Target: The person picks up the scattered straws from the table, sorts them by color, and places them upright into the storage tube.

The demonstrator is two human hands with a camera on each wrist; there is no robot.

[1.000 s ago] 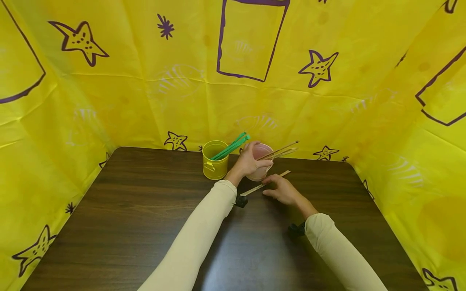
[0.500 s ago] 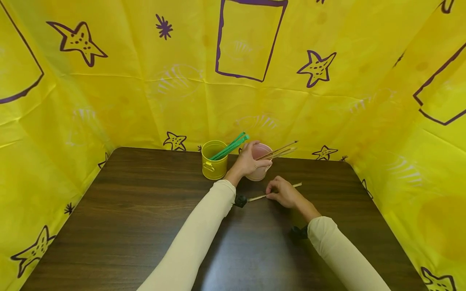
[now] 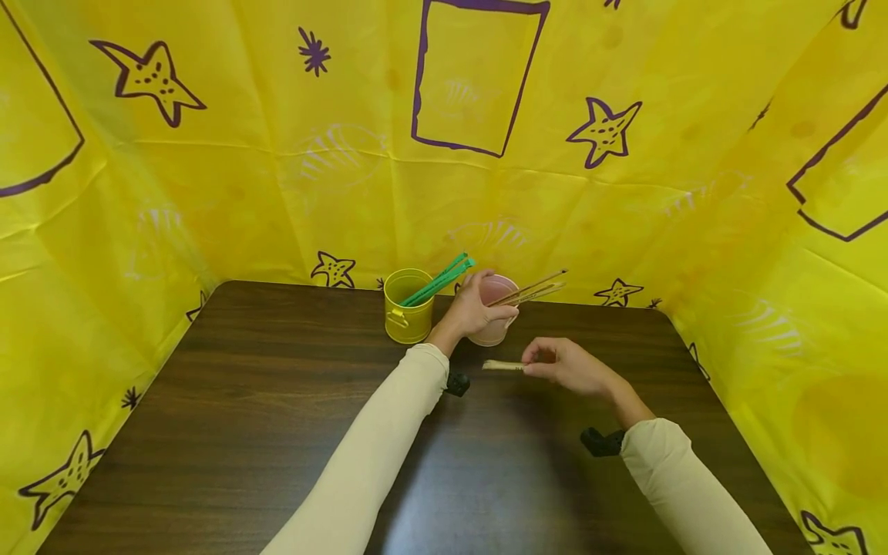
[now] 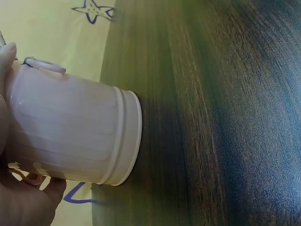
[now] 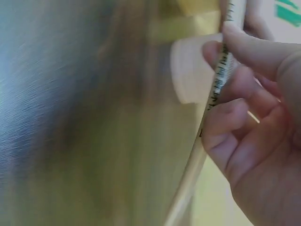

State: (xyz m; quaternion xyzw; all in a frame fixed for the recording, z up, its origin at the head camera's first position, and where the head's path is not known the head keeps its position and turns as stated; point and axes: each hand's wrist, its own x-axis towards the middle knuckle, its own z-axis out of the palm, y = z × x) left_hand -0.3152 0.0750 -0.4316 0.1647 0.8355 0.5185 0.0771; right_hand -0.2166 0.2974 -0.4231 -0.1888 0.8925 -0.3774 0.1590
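My left hand grips the small pink bucket around its rim. In the left wrist view the bucket has its base on the table and a handle at its side. Several thin tan sticks lean out of it to the right. My right hand pinches a slim pale stick in front of the bucket. Up close in the right wrist view, this stick shows dark printed characters, apparently on a wrapper. Thumb and fingertips hold it, and part of it is hidden by the hand.
Left of the pink bucket stands a yellow bucket with green slim sticks leaning right. Both sit near the back edge of the dark wooden table. A yellow patterned cloth rises behind and at the sides.
My right hand has taken the pale stick off the table, lifted it and moved it right. The left hand has stayed on the pink bucket.
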